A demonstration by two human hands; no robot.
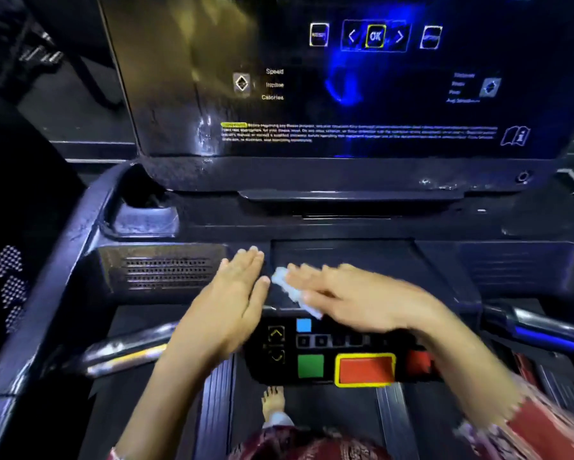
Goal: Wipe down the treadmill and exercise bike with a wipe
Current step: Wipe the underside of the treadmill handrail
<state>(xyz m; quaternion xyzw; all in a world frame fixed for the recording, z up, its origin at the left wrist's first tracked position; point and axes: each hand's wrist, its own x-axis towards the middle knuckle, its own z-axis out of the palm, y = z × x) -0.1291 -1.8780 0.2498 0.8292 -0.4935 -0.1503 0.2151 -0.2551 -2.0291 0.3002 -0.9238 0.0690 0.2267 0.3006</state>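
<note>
Head view: wipe point(287, 288) under right hand point(355, 302), red button point(365, 370) nearby.

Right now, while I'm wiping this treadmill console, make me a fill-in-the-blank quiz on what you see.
The wipe lies under the ____ hand.
The left hand rests flat on the console, holding ____.
The red button has a ____ border.
The square button just left of it is ____.
Missing words: right; nothing; yellow; green.
</note>
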